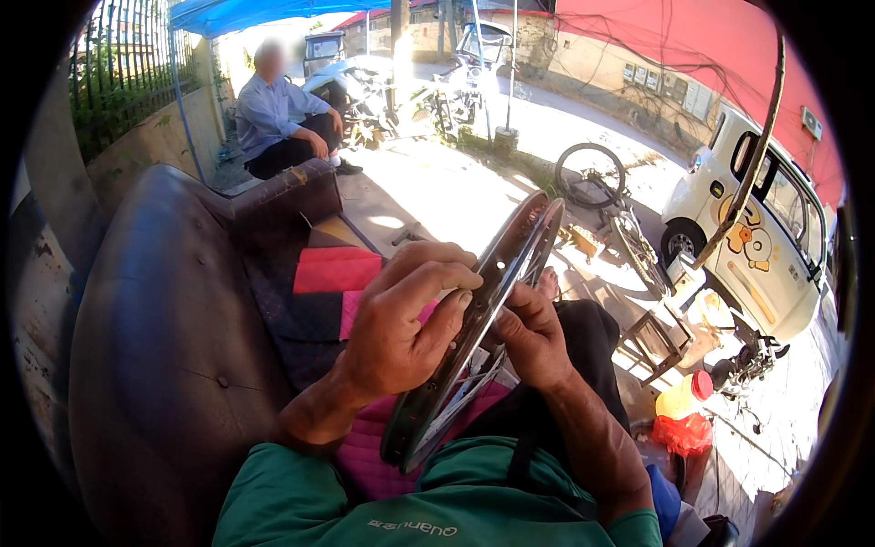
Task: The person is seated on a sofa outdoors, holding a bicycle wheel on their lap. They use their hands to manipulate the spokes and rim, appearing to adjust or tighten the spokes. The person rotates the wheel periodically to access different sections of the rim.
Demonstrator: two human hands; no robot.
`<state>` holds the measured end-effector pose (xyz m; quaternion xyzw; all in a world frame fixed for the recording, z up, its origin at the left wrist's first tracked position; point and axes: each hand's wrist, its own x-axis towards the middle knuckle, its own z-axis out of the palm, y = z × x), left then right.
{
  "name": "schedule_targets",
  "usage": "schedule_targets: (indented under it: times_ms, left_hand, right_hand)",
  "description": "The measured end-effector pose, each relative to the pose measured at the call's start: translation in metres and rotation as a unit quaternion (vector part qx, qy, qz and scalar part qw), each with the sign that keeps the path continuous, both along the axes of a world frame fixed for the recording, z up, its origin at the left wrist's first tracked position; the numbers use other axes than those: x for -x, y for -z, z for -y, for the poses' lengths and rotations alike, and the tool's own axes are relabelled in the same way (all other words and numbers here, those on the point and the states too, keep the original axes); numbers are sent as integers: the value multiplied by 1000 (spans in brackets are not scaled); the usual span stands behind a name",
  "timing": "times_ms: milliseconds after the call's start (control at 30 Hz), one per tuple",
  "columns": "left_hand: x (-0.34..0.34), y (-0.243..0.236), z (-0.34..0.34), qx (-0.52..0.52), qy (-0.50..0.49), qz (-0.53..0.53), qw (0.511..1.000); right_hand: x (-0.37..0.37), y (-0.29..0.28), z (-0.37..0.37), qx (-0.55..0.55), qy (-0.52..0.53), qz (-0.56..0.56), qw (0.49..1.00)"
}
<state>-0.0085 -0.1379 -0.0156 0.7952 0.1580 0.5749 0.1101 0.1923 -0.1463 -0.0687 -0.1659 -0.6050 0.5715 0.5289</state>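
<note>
A bicycle wheel rim (pixel 412 421) stands tilted across my lap, seen nearly edge-on. Small holes dot its dark outer band, and thin silver spokes show along its right side. My left hand (pixel 398 319) is closed at the outer band, thumb and fingertips pinched together against it. Anything between those fingertips is too small or hidden to make out. On the other side, my right hand (pixel 536 342) grips the rim near the spokes, its thumb toward the band and its other fingers partly hidden.
A brown padded sofa (pixel 182 356) fills the left, with a red cloth patch (pixel 337 269) beside me. A seated person (pixel 278 118) is beyond its arm. Rightward are a bicycle wheel (pixel 591 175), a stool frame (pixel 658 342), a red-lidded yellow container (pixel 684 395) and a white van (pixel 756 219).
</note>
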Motion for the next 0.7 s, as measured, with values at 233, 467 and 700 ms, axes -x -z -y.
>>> schedule_targets:
  times_ms: [233, 467, 700]
  left_hand:
    - [-2, 3, -4, 10, 9, 5, 1000]
    - [-4, 6, -13, 28, 17, 2, 999]
    - [-23, 14, -34, 102, 137, 82, 982]
  right_hand:
    - [16, -13, 9, -50, 75, -22, 996]
    - [-18, -69, 14, -39, 180, 261, 948]
    - [-3, -76, 6, 83, 263, 259, 926]
